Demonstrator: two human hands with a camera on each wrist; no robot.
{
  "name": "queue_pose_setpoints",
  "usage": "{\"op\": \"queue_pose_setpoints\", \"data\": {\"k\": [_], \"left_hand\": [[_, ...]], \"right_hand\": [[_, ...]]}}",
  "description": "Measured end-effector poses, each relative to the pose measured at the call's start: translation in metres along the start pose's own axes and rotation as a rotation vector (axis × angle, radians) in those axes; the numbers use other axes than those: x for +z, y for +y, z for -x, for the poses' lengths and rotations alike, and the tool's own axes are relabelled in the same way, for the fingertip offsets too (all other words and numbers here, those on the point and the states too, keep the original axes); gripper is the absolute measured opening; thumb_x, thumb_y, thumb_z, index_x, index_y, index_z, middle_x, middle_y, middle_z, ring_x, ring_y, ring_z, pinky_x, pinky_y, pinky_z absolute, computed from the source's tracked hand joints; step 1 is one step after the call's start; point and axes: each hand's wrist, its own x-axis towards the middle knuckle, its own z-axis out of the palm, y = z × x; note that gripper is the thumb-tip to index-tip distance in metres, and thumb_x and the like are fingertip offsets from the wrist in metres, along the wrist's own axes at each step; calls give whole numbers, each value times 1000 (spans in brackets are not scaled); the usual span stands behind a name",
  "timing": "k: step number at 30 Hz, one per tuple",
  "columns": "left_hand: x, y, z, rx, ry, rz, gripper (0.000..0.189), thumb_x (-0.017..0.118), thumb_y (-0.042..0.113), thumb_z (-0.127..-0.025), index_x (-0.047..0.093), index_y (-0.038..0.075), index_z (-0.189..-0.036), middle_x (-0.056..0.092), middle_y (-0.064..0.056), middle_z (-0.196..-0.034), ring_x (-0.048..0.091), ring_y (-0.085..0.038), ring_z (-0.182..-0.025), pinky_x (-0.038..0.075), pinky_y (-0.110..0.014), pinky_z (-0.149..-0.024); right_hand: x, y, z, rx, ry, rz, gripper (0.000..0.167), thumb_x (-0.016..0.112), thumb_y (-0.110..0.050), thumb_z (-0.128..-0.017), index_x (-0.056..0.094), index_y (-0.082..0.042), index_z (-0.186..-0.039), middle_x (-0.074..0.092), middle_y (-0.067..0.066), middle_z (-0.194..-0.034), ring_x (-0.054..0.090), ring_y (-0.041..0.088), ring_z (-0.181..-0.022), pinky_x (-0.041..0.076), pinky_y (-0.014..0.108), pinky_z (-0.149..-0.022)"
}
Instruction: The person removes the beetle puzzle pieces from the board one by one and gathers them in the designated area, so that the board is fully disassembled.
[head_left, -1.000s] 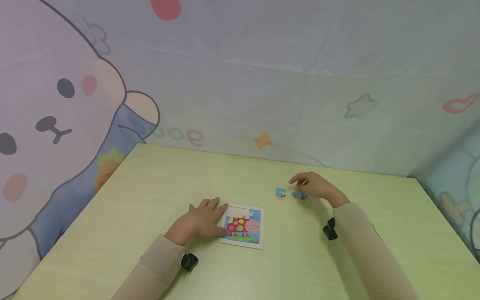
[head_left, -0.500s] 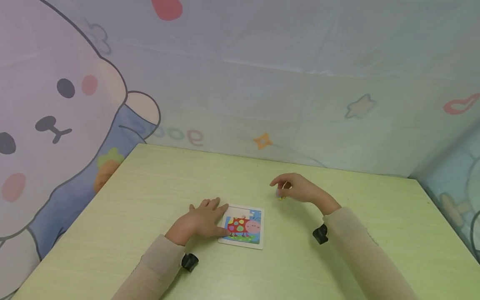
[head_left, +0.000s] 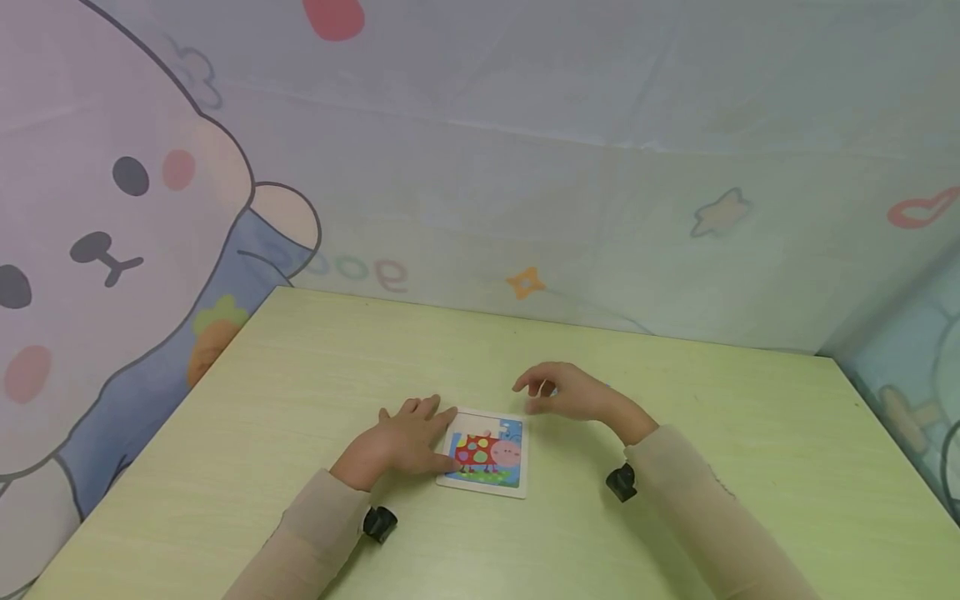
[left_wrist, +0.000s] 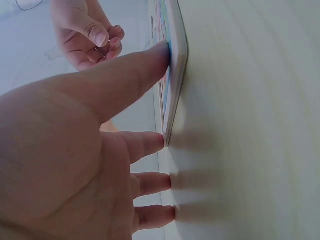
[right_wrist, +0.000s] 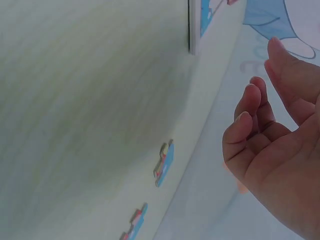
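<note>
A small square ladybug jigsaw puzzle (head_left: 487,457) in a pale frame lies on the table, its upper left part bare wood. My left hand (head_left: 405,437) is spread at its left side; in the left wrist view the thumb (left_wrist: 145,62) presses on the edge and the index fingertip touches the corner. My right hand (head_left: 573,392) hovers by the frame's upper right corner, fingers loosely bent, with nothing seen between them. Two blue-and-red jigsaw pieces, a nearer piece (right_wrist: 164,165) and a farther piece (right_wrist: 134,223), lie on the table below it, mostly hidden by the hand in the head view.
The pale wooden table (head_left: 337,350) runs back to a cloth backdrop (head_left: 480,167) printed with a bear and stars. Black wrist mounts are on both arms, a left mount (head_left: 379,523) and a right mount (head_left: 622,482).
My right hand has moved left and toward me, from over the loose jigsaw pieces to near the puzzle frame. The pieces stay on the table. My left hand has not moved.
</note>
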Motion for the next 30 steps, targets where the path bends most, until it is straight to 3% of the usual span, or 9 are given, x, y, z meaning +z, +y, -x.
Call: {"op": "queue_pose_setpoints", "data": {"k": [12,19,30], "left_hand": [[0,0,0,-6,-6,-9,78,66,46,-88,35,10,-150,23,-18,-157,20,-41,-142,16,-76,-102],[2,-2,-3,-5,-5,-13,78,65,46,-88,34,11,-150,23,-18,-157,19,-41,-143,17,-75,-103],[3,-2,-5,-5,-9,-13,77,64,46,-89,33,12,-151,22,-17,-158,19,-41,-143,16,-75,-103]], "right_hand": [[23,4,-8,51,-63,-45,29,73,-13,-85,67,-7,-113,61,6,-105,54,18,-92,48,28,-77],[31,1,-10,82,-75,-29,30,77,-18,-82,69,-12,-110,60,1,-105,53,18,-94,46,31,-83],[36,3,-11,55,-102,-20,24,78,-17,-81,70,-10,-103,57,3,-102,49,20,-93,45,31,-84]]}}
